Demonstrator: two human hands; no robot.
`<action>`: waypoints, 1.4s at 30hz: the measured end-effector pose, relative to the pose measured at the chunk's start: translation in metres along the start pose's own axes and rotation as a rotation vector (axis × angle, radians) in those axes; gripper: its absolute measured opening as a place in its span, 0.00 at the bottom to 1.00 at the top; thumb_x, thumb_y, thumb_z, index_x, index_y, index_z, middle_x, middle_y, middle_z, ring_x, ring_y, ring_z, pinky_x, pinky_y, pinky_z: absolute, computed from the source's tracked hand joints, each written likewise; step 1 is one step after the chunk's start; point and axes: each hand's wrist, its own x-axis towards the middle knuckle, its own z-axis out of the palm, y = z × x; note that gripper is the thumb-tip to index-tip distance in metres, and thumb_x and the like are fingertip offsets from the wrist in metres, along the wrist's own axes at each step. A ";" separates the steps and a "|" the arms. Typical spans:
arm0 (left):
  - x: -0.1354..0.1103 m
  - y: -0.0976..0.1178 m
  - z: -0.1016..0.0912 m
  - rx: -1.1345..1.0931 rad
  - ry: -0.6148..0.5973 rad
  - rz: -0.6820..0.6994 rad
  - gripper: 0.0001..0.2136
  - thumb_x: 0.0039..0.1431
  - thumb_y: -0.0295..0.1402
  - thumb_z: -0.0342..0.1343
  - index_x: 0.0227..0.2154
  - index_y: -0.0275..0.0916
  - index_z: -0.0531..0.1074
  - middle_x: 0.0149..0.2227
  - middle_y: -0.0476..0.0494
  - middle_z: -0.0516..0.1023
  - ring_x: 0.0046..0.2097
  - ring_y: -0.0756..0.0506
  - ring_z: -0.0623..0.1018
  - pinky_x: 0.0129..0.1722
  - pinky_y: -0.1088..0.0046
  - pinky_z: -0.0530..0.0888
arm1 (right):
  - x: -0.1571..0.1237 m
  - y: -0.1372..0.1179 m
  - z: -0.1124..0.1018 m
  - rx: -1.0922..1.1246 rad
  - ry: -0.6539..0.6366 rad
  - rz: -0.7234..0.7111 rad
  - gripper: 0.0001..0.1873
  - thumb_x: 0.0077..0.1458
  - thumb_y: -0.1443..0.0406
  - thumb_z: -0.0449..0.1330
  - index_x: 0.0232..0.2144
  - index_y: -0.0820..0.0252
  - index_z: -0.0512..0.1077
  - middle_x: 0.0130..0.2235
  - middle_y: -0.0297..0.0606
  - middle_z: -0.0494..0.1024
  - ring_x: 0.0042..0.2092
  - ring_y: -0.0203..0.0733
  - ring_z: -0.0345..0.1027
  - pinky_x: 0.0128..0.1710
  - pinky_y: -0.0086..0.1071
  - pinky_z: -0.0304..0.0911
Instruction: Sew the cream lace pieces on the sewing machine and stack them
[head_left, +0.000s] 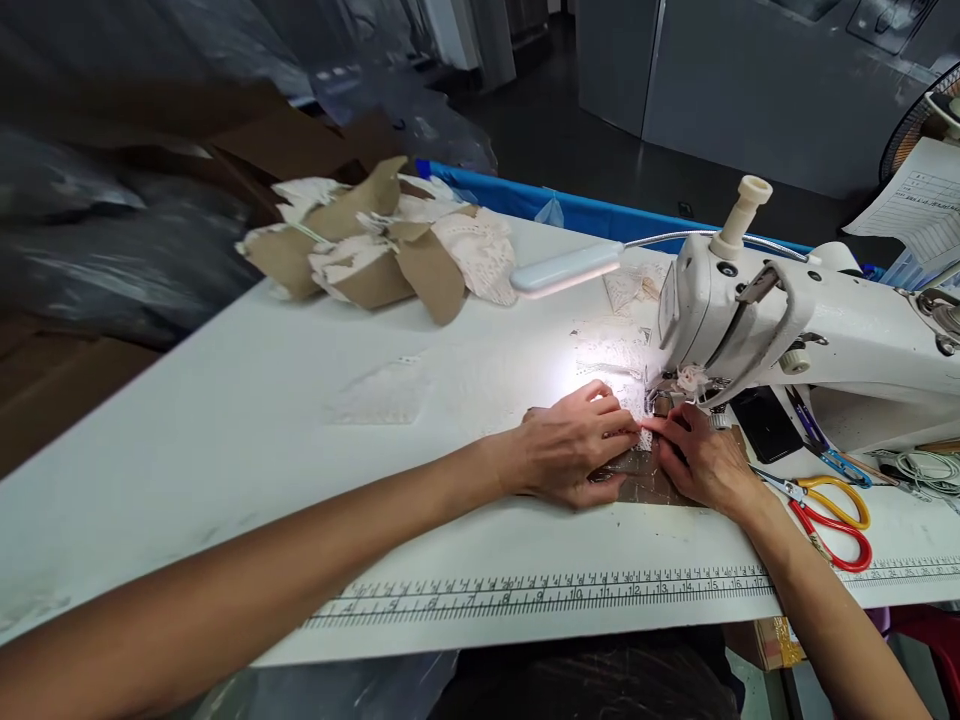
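A piece of white lace fabric (643,436) lies under the presser foot (660,402) of a white sewing machine (712,300). My left hand (574,445) is on the left of the needle area, its fingers curled down on the lace. From the right, my right hand (697,455) reaches in, with thumb and forefinger closed at the lace's edge; the fingertips of both hands nearly meet. Beneath the hands is a shiny brown patch (649,485) on the tabletop. More pale lace (611,350) lies behind the needle, brightly lit by a lamp (568,270).
Red-and-yellow scissors (832,515) lie beside my right wrist, with a dark phone (766,423) and blue-handled snips (844,465) behind. Tied bundles of lace and brown pieces (390,245) sit at the back left. A lone lace piece (382,392) lies left. A printed ruler (525,597) runs along the front edge.
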 end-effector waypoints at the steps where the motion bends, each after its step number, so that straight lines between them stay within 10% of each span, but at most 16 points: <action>1: 0.000 0.000 0.000 0.008 -0.010 -0.005 0.09 0.57 0.36 0.51 0.33 0.35 0.72 0.34 0.41 0.75 0.33 0.43 0.70 0.38 0.60 0.68 | 0.000 -0.001 -0.001 -0.013 -0.015 0.018 0.22 0.64 0.64 0.52 0.59 0.51 0.69 0.51 0.46 0.73 0.43 0.45 0.71 0.32 0.30 0.66; 31: 0.004 -0.013 -0.001 0.087 -0.134 -0.065 0.19 0.56 0.46 0.52 0.39 0.34 0.72 0.41 0.36 0.76 0.37 0.40 0.73 0.39 0.58 0.68 | -0.002 -0.005 0.003 0.100 0.023 0.036 0.23 0.62 0.67 0.54 0.59 0.55 0.67 0.46 0.48 0.75 0.46 0.49 0.71 0.45 0.39 0.70; 42: 0.004 -0.020 -0.001 0.098 -0.151 -0.080 0.22 0.57 0.50 0.50 0.41 0.34 0.73 0.39 0.37 0.74 0.36 0.41 0.71 0.40 0.59 0.67 | 0.000 0.022 -0.020 0.646 0.072 0.155 0.21 0.64 0.56 0.47 0.30 0.60 0.74 0.30 0.38 0.77 0.33 0.42 0.70 0.35 0.33 0.67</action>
